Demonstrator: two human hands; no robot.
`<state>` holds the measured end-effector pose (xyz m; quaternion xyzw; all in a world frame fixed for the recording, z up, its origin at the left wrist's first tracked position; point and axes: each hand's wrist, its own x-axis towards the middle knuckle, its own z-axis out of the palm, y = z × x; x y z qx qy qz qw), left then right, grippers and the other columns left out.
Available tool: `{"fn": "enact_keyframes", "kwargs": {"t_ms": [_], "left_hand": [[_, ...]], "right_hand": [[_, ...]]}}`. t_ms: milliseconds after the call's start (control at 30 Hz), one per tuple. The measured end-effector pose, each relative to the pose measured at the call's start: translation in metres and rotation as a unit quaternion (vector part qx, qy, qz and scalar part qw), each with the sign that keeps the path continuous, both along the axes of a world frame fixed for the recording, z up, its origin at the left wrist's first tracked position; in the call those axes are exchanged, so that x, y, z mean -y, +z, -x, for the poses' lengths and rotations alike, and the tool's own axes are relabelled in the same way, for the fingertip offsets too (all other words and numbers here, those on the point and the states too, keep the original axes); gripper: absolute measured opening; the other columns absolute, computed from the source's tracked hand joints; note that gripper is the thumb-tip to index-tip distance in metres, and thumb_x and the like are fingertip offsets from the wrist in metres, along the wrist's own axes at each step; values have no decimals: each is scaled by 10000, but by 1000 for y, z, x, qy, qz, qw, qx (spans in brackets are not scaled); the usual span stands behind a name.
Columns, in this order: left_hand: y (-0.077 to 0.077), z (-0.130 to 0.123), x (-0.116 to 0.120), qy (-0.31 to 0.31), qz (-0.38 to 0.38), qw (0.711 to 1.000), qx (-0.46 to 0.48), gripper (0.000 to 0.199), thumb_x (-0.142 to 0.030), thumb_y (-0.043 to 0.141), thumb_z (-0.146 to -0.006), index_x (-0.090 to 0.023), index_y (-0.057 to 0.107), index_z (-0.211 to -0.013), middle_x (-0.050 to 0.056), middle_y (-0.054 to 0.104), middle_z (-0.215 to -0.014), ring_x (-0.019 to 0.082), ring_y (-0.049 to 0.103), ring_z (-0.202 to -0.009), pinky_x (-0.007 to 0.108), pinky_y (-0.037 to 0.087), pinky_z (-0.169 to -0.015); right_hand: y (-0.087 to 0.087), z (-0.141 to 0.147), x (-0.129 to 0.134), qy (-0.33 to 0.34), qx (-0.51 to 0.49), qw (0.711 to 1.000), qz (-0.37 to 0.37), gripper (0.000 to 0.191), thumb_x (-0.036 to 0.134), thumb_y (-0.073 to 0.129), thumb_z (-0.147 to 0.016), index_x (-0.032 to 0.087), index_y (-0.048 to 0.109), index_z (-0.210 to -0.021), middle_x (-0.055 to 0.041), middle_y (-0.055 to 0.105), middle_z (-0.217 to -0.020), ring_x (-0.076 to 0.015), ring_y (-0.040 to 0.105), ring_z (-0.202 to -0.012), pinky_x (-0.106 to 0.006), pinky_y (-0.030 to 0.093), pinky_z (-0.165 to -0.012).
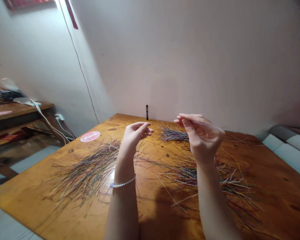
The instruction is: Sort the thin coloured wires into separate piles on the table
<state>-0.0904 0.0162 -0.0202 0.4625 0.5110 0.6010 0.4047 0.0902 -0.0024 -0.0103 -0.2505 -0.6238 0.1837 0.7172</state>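
My right hand (205, 136) is raised over the table with thumb and fingers pinched on a thin pale purple wire (207, 125), which stretches back across the hand to the right. To its left, my left hand (137, 133) is also up, wearing a beaded bracelet. Its thumb and fingertips are pressed together; whatever they hold is too fine to make out. Below and left of that hand lies a loose pile of thin coloured wires (87, 173). Another multicoloured wire pile (185, 173) spreads under my right forearm, partly hidden by it. A smaller, darker wire bundle (173, 134) lies behind my right hand.
A black marker (147, 112) stands upright at the table's back edge. A round pink sticker (90, 136) is on the wooden table (162, 213). At left is a second table (22, 111) with cables. A grey-white padded object (285, 150) borders the right side.
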Motion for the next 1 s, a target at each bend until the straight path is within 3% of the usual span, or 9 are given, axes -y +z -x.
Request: {"fn": "enact_keyframes", "kwargs": {"t_ms": [300,467,633,767,867,933,1000], "left_hand": [[-7,7,-9,-33,-30,995,92,230,-309,669,-747,-174,691,-932,103,726,-1000,148,698,-847,155,515,-558],[-10,13,-11,-37,-64,985,153,233,-258,682,-739,-177,698,-956,84,722,-1018,110,697,-802,115,525,-550],[-10,16,-10,-22,-54,986,159,216,-255,686,-738,-186,696,-942,80,719,-1030,81,681,-697,107,501,-496],[-11,18,-10,-17,-65,989,133,191,-286,686,-732,-200,697,-903,57,734,-964,65,663,-638,113,488,-476],[-11,19,-10,-23,-77,992,101,191,-310,688,-732,-204,704,-890,50,740,-898,61,649,-618,125,477,-488],[-11,19,-9,-25,-73,994,76,202,-327,687,-736,-197,709,-888,62,738,-875,66,637,-601,136,455,-475],[-10,17,-7,-31,-66,996,43,217,-339,688,-737,-186,714,-888,78,736,-864,72,627,-589,146,432,-464]], "right_hand": [[2,-3,5,11,25,999,-44,187,155,624,-813,302,726,-868,1,712,-827,-188,695,-743,-376,617,-677],[3,-3,4,15,43,998,-36,193,151,616,-816,297,729,-872,2,707,-798,-172,681,-697,-360,602,-652],[2,-4,4,86,78,993,-37,213,129,618,-810,281,735,-905,-6,704,-773,-156,661,-677,-334,570,-626],[-1,-5,-1,238,148,960,-6,137,326,655,-803,244,754,-851,-21,715,-718,-152,659,-648,-307,553,-614],[-5,-4,-7,349,175,918,71,508,626,464,-825,214,760,-837,-42,711,-679,-151,664,-619,-293,544,-592],[-7,-1,-11,346,156,916,130,629,675,347,-841,195,754,-831,-48,705,-680,-127,647,-560,-260,516,-531],[-9,3,-15,280,145,935,159,525,607,441,-847,180,743,-801,-44,700,-690,-97,611,-503,-223,460,-464]]}}
